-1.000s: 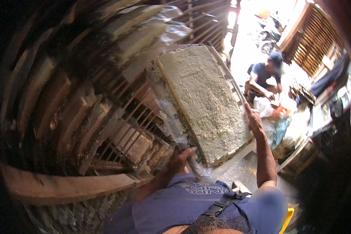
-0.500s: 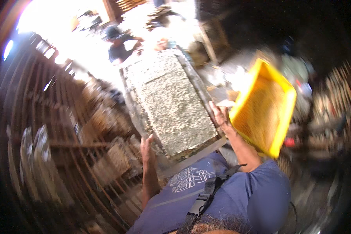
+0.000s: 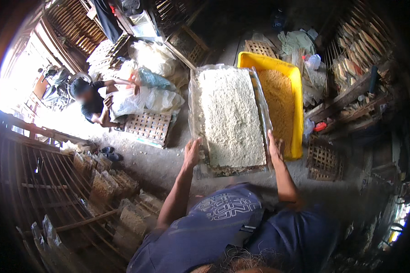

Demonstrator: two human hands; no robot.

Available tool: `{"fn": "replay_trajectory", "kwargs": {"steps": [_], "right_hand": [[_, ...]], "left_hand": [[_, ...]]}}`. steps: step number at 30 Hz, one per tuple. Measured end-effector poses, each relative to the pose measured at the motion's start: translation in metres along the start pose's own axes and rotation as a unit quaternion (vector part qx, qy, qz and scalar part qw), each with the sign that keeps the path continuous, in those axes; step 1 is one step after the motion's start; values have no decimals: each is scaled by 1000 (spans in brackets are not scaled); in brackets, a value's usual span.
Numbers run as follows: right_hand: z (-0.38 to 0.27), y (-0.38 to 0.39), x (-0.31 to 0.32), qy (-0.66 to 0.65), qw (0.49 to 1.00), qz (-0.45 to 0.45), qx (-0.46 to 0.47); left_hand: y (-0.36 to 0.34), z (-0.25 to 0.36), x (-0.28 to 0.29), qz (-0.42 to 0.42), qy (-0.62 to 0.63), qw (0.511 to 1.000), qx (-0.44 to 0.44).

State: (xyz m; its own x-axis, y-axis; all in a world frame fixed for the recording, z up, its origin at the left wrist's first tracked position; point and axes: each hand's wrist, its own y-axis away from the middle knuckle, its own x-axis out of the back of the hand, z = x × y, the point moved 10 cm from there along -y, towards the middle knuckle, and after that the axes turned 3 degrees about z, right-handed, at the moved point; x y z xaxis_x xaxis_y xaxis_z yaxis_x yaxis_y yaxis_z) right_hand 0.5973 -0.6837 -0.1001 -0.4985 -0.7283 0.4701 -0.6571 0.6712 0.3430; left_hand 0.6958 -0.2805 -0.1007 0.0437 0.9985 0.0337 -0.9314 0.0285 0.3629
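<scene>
Left hand (image 3: 192, 152) is gripping the tray (image 3: 261, 107) at its lower-left edge; right hand (image 3: 275, 146) is gripping its lower-right edge, fingertips partly hidden. Pale, rough slab (image 3: 232, 118) is lying on the tray, centre frame. Yellow tub (image 3: 298, 113) is holding tan grains (image 3: 278, 95), right of centre. Co-worker (image 3: 92, 102) is reaching over plastic bags (image 3: 155, 99), upper left.

- You wear a dark blue shirt (image 3: 187, 241).
- Pale, outlined block lettering (image 3: 228, 207) is printed across its chest.
- Your sleeves (image 3: 300, 223) are short, in the same blue, leaving your forearms (image 3: 175, 195) bare.
- A dark strap (image 3: 247, 228) crosses your shirt on the right side.
- Your left hand (image 3: 192, 153) and right hand (image 3: 275, 148) are bare.
- Wispy hair (image 3: 243, 260) shows below.
</scene>
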Motion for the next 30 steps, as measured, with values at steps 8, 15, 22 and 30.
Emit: {"fn": "replay_trajectory", "kwargs": {"steps": [8, 15, 22, 30], "right_hand": [[5, -73, 34, -19, 997, -44, -54], [37, -144, 9, -224, 953, -181, -89], [14, -249, -4, -265, 924, -270, -52], [125, -200, -37, 41, 984, -173, 7]], "left_hand": [[-53, 6, -97, 7, -38, 999, -10], [-51, -38, -86, 13, -23, 999, 36], [18, -37, -103, -14, -41, 995, 88], [67, -5, -77, 23, -27, 993, 114]]}}
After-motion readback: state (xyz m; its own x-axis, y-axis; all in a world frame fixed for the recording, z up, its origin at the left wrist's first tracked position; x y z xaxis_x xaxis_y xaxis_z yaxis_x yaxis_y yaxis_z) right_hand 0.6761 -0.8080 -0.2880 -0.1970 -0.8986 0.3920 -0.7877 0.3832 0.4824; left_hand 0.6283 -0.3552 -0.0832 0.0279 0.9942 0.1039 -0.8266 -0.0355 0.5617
